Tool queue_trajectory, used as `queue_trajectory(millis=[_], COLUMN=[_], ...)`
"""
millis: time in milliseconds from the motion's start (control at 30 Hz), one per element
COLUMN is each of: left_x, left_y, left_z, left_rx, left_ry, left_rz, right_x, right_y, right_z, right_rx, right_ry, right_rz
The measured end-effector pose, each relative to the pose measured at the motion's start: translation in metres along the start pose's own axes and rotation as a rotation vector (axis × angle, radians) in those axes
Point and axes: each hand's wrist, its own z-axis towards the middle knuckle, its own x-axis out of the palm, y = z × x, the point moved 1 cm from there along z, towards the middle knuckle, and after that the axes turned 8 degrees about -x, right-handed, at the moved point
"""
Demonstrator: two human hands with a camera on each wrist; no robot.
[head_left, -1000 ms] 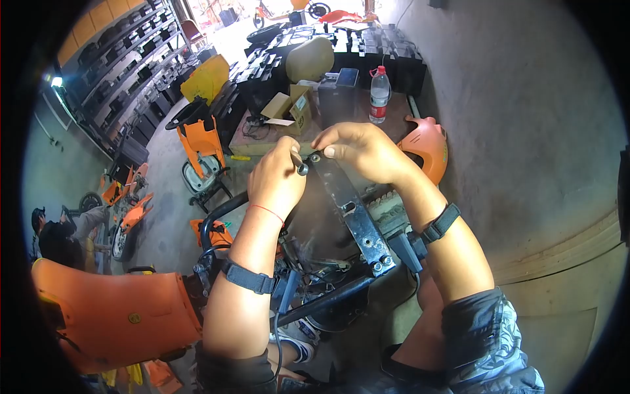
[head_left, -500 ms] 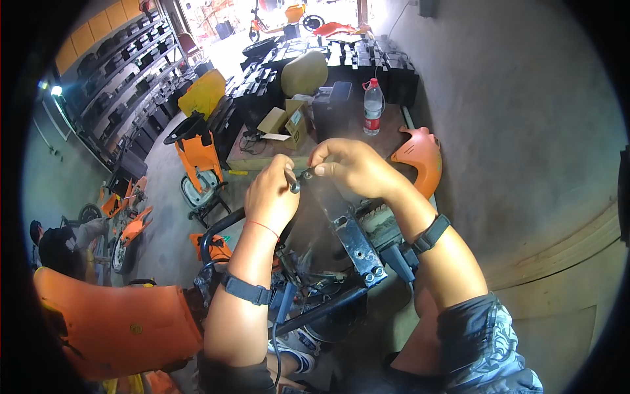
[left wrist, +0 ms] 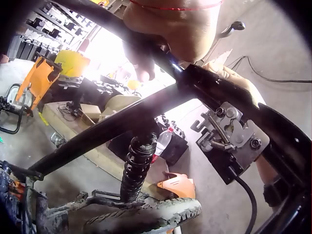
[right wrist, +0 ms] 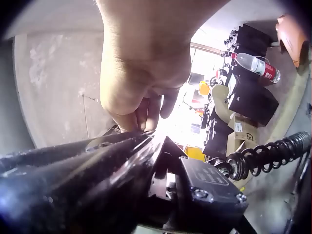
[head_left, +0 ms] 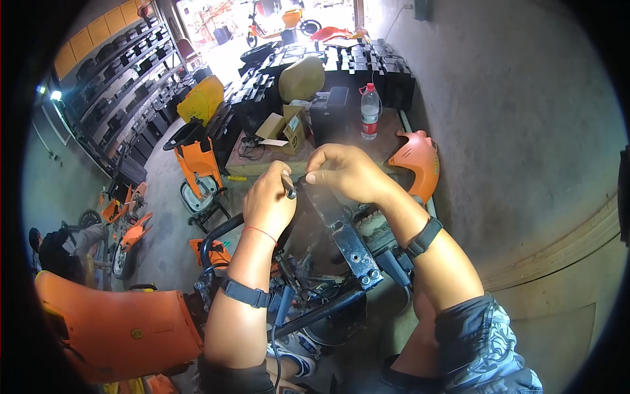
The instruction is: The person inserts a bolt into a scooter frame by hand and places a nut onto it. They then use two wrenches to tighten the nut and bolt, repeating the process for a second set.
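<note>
In the head view, the left hand (head_left: 269, 200) grips a dark metal tool (head_left: 289, 186) with a round hollow end. A hooked end of a tool (left wrist: 237, 26) shows beside this hand in the left wrist view. The right hand (head_left: 348, 174) is at the far end of a black metal frame (head_left: 354, 255), its thumb and bent index finger closed on that end; whatever small part lies between them is hidden. In the left wrist view a silver latch with a spring (left wrist: 228, 136) is mounted on the frame, and the right hand (left wrist: 236, 80) is partly behind it.
Beyond the hands, a low platform (head_left: 246, 164) bears an open carton (head_left: 295, 128), a black box (head_left: 329, 117) and a bottle (head_left: 369, 115). An orange fender (head_left: 420, 161) leans by the right wall. Left stands an orange panel (head_left: 125, 328); another person crouches far left.
The head view has shifted, so the frame and both hands appear lower and farther left. Both hands remain at the frame's far end, with the tool still in the left hand.
</note>
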Motion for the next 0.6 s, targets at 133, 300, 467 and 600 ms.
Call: queue_trajectory(millis=[133,300,467,600], left_x=[0.001,0.0,0.0,0.0], left_y=[0.003,0.001,-0.001,0.0], left_z=[0.001,0.001,0.0,0.0], left_rx=[0.007,-0.008,-0.02,-0.009], left_ry=[0.005,0.007,0.013,0.009], left_rz=[0.0,0.008,0.008,0.005], right_x=[-0.001,0.001,-0.004,-0.005], right_y=[-0.005,0.001,-0.008,0.005], right_z=[0.0,-0.001,-0.003,-0.005], right_rx=[-0.007,-0.051,-0.004,-0.08], right_ry=[0.018,0.026,0.009,0.043], right_rz=[0.067,-0.011,-0.085,-0.091])
